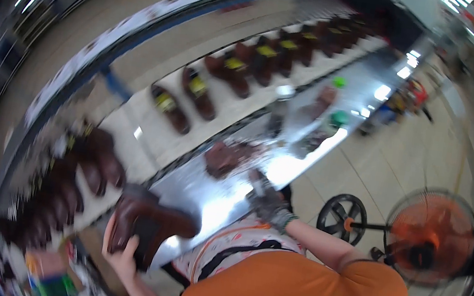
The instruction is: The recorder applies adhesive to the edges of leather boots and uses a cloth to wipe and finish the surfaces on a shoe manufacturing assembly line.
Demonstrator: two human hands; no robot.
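Two hands | left hand point(122, 253) grips brown shoe point(149, 224); gloved right hand point(271, 205) on metal bench point(223, 201), grasp unclear in blur | risk: one-handed hold may let shoe slip

About nine brown shoes point(199, 91) on the white belt point(243, 106), one orange fan point(430, 229), one black wheel point(342, 214)

Steel bench point(223, 198) bare ahead — shoe rows point(262, 60) crowd conveyor point(147, 134) beyond.
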